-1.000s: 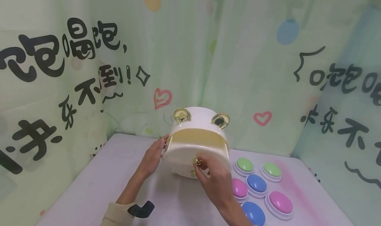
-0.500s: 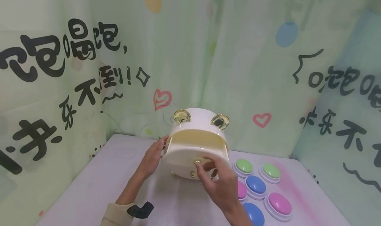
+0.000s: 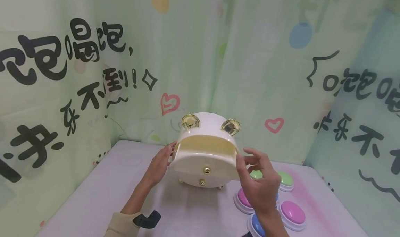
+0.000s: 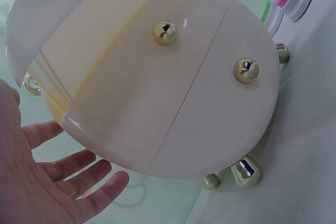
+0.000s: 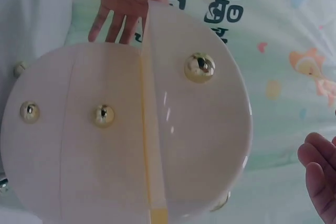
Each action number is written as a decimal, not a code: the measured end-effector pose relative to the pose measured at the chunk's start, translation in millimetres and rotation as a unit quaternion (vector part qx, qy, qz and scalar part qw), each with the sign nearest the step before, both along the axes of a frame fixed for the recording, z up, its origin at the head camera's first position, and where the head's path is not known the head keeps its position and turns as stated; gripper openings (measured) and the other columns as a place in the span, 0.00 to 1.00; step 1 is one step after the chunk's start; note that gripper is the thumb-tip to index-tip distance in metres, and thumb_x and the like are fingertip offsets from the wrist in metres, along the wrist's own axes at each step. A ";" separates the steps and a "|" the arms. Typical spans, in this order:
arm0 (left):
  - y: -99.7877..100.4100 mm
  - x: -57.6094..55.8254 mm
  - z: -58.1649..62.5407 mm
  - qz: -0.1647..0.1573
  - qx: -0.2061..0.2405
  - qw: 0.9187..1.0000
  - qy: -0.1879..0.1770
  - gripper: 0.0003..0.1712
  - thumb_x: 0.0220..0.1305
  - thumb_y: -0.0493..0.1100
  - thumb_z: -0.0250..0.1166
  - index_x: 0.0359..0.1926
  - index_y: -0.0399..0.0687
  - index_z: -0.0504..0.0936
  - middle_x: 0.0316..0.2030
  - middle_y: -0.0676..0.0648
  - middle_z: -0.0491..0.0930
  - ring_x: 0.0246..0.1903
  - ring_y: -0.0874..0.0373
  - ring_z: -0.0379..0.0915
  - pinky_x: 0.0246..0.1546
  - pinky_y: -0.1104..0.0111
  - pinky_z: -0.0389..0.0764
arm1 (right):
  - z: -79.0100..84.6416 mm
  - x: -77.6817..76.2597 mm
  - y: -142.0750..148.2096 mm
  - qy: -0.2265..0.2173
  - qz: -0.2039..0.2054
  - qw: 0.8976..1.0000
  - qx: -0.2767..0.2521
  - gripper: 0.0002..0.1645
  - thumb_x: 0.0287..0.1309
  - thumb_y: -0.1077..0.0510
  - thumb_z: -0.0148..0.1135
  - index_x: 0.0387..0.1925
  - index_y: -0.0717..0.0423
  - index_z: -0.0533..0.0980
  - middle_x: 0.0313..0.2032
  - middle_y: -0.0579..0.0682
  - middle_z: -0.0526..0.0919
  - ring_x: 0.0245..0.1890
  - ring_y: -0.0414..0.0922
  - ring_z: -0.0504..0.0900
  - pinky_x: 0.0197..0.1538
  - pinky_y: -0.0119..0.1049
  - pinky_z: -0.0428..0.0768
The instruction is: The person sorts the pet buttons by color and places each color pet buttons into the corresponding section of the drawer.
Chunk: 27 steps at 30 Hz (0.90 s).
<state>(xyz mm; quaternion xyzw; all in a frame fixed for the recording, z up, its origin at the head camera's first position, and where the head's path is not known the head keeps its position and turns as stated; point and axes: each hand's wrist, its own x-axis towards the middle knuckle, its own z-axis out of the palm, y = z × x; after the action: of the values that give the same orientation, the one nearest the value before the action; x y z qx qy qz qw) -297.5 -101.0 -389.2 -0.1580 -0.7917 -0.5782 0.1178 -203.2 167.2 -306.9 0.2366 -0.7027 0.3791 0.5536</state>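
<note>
A white rounded drawer box (image 3: 208, 124) with gold ears stands on the table, its top drawer (image 3: 189, 166) pulled out. Round gold knobs mark the fronts; the lower two drawers (image 4: 142, 87) are closed in the left wrist view. My left hand (image 3: 158, 166) is at the box's left side, fingers extended right along its edge. My right hand (image 3: 262, 185) hovers by the drawer's right side, fingers loosely bent and holding nothing. The right wrist view has the top drawer's knob (image 5: 199, 67) free of any hand, and a gap between the right fingers (image 5: 319, 179) and the box.
Several round push buttons in pink, blue and green, such as a pink button (image 3: 293, 212), sit on the right of the table (image 3: 175, 209), some partly behind the right forearm. A printed curtain (image 3: 193, 56) hangs round the table's back and sides.
My right hand has let go of the top drawer's knob and moved right, to the drawer's right side. The drawer stays pulled out, and my left hand keeps its place.
</note>
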 end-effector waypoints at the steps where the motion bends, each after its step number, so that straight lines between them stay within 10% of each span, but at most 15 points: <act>1: 0.2 0.3 0.4 0.000 0.000 1.000 -0.001 0.31 0.75 0.62 0.34 0.70 0.58 0.64 0.60 0.45 0.72 0.59 0.50 0.69 0.48 0.57 0.78 | 0.8 -0.8 3.7 -0.002 -0.005 1.000 -0.005 0.17 0.44 0.70 0.67 0.41 0.67 0.79 0.24 0.55 0.85 0.26 0.31 0.81 0.26 0.21 0.75; 18: -0.8 1.0 0.4 0.002 -0.007 1.000 0.002 0.31 0.75 0.61 0.34 0.70 0.56 0.64 0.60 0.45 0.72 0.59 0.48 0.69 0.48 0.57 0.78 | -29.2 -31.4 54.0 -0.120 -0.127 0.985 -0.020 0.14 0.56 0.58 0.66 0.45 0.57 0.79 0.30 0.51 0.87 0.31 0.20 0.76 0.30 0.18 0.74; 27: -0.7 0.3 0.2 -0.003 -0.001 1.000 0.000 0.31 0.75 0.62 0.33 0.70 0.58 0.63 0.60 0.45 0.72 0.58 0.50 0.70 0.49 0.54 0.77 | -56.3 -51.3 69.7 -0.238 -0.171 0.956 0.024 0.17 0.57 0.52 0.66 0.45 0.55 0.78 0.29 0.52 0.87 0.28 0.47 0.84 0.28 0.27 0.76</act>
<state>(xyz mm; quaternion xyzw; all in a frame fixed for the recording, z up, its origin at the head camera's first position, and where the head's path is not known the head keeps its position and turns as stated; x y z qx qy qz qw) -297.2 -101.7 -389.1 -0.1603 -0.7919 -0.5777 0.1161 -254.4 236.9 -363.2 0.0285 -0.8530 0.3071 0.4211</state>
